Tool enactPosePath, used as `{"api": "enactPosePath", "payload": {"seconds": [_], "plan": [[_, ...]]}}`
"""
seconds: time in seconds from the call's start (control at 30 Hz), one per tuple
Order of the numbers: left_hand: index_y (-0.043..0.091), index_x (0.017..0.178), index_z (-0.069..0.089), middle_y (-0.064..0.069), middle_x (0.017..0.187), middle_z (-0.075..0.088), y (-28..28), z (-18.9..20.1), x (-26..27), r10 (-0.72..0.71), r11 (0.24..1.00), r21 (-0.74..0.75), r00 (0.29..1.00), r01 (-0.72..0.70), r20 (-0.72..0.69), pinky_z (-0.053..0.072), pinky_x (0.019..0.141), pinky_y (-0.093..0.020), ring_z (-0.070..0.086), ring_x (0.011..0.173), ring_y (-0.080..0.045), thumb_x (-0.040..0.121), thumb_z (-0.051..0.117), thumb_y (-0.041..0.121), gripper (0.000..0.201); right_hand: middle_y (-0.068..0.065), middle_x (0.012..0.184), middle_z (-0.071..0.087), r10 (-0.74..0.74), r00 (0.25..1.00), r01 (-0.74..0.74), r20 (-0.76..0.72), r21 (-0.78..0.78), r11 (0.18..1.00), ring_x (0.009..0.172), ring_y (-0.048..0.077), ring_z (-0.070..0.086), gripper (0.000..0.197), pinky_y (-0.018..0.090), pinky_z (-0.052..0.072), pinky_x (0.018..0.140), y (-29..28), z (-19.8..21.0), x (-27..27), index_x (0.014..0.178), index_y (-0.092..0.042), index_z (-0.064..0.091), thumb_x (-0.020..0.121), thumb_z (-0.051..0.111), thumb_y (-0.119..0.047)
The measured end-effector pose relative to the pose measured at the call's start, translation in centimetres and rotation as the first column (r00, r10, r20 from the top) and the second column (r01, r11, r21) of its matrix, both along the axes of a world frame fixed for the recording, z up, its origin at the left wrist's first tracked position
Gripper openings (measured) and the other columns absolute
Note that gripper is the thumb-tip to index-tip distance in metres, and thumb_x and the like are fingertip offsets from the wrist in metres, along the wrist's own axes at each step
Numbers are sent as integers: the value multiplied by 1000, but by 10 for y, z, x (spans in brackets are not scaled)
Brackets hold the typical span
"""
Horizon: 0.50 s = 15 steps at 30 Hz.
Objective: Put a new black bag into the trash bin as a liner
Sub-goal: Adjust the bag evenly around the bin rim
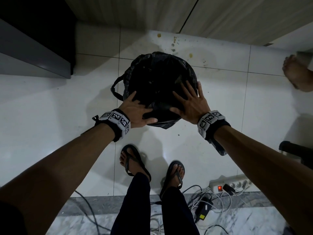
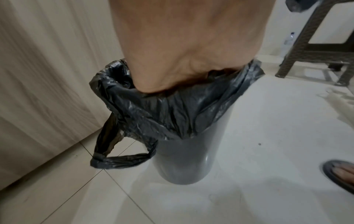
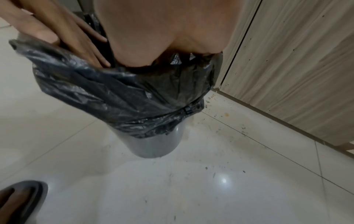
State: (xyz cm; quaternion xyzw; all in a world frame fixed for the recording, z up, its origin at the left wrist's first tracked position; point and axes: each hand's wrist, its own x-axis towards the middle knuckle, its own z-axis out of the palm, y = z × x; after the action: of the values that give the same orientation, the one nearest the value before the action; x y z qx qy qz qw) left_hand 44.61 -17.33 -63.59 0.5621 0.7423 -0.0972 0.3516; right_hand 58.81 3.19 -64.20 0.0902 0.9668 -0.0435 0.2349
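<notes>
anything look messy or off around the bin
Yes. Yellowish-brown spots and specks stain the floor tiles between the trash bin and the cabinet doors. One handle loop of the black bag dangles outside, untucked.

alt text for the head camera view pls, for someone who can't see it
Seen from above, a person's left hand and right hand, fingers spread, press a black bag down over the near rim of a round trash bin standing on white floor tiles. One bag handle hangs loose on the left.
</notes>
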Motion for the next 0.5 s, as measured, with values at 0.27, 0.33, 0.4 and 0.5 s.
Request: {"api": "enactPosePath", "payload": {"seconds": [0.27,0.33,0.4,0.5], "plan": [[40,119,62,1,114,69,3,-1,6,39,999,5,999,-39,5,-5,118,-45,50,123,-22,77,32,81,66,9,147,45,-4,1000,3,-22,-41,999,144,36,26,79,63,-3,116,-8,2,12,142,-27,43,83,25,-75],[40,133,46,1,125,64,5,-1,10,61,997,39,997,-62,42,-5,117,-49,48,126,-24,75,41,79,70,8,147,47,64,996,-69,-55,-87,994,144,37,25,74,62,-2,117,-16,4,14,139,-29,48,84,25,-73],[39,138,39,-1,128,63,2,1,13,64,997,43,996,-66,55,-11,117,-49,48,128,-24,75,42,77,74,-1,147,48,133,991,-135,-30,-143,980,146,32,23,70,60,-8,116,-25,5,20,141,-36,45,85,21,-72],[38,127,57,0,111,71,-4,4,18,64,998,16,997,-65,50,-22,113,-47,52,124,-21,81,45,70,57,-6,135,60,148,989,-150,-28,-209,966,145,24,29,63,61,-9,116,-28,6,32,129,-41,56,86,22,-72]]}}
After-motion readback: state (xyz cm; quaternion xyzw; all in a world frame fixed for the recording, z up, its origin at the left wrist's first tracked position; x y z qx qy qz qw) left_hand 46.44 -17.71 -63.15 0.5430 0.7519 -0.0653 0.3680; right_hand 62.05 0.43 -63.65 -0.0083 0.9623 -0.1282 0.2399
